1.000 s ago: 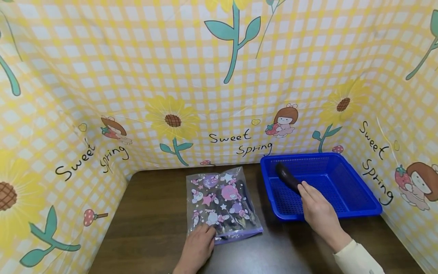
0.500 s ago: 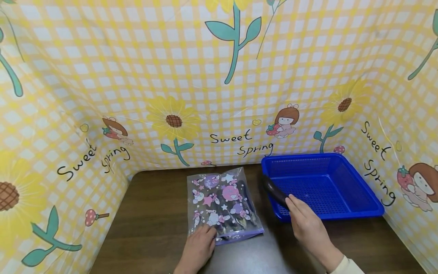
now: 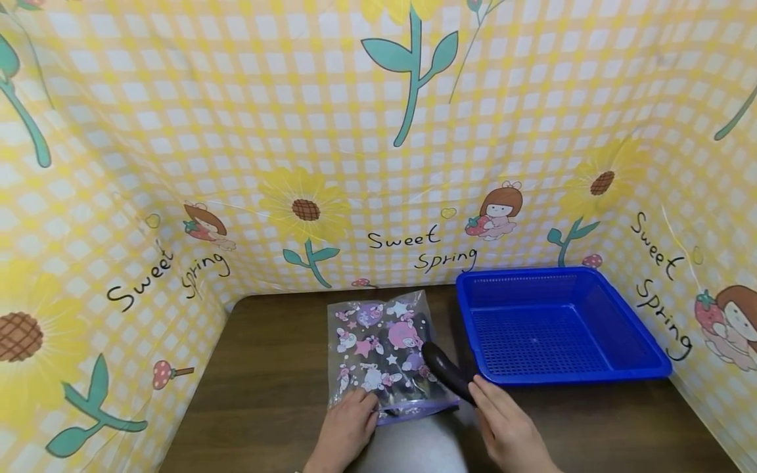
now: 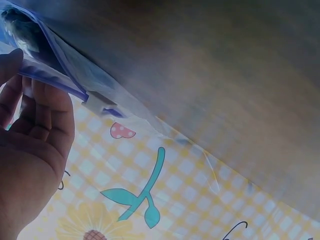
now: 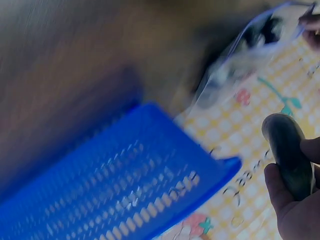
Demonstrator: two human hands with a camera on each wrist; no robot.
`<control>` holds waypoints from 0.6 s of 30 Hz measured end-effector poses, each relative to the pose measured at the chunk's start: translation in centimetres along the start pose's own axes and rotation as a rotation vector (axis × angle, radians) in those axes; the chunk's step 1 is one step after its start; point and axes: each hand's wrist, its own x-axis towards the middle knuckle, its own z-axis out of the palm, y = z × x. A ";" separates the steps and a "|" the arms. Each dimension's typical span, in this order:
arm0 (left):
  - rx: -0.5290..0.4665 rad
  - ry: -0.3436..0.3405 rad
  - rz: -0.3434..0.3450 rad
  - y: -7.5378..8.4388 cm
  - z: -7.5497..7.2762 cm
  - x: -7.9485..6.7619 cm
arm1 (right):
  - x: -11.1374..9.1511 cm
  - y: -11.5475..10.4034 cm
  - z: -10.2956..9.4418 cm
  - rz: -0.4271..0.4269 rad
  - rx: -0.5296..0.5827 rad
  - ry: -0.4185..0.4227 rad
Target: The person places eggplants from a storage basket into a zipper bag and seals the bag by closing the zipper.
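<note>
A clear zip bag (image 3: 378, 351) with pink and purple cartoon prints lies on the table, several dark long things showing inside. My left hand (image 3: 345, 424) pinches its near edge; in the left wrist view the thumb lies over the parted purple-lined mouth and the fingers are below. A white slider (image 4: 100, 102) sits on that edge. Between the fingers and thumb of my right hand (image 3: 508, 420) is a dark, curved eggplant (image 3: 443, 368), its far end overlapping the bag's right side in the head view. The right wrist view shows the eggplant (image 5: 287, 150) end-on.
A blue perforated plastic basket (image 3: 579, 380) stands right of the bag, with nothing in it. The dark wooden table (image 3: 266, 368) ends at a yellow checked cloth (image 3: 331, 131) that rises at the back and both sides.
My right hand has carried the eggplant left and toward me, out of the blue basket and over to the bag. The left hand keeps its place on the bag.
</note>
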 end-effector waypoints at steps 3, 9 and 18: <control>0.003 0.019 0.008 0.0 0.0 0.1 | -0.4 -1.2 0.8 -0.040 0.037 0.021; 0.006 0.051 0.020 0.0 0.2 0.2 | -2.6 -3.3 2.2 -0.067 0.040 -0.021; 0.031 0.075 0.025 0.0 0.2 0.2 | -4.9 -5.2 3.3 -0.041 0.100 -0.187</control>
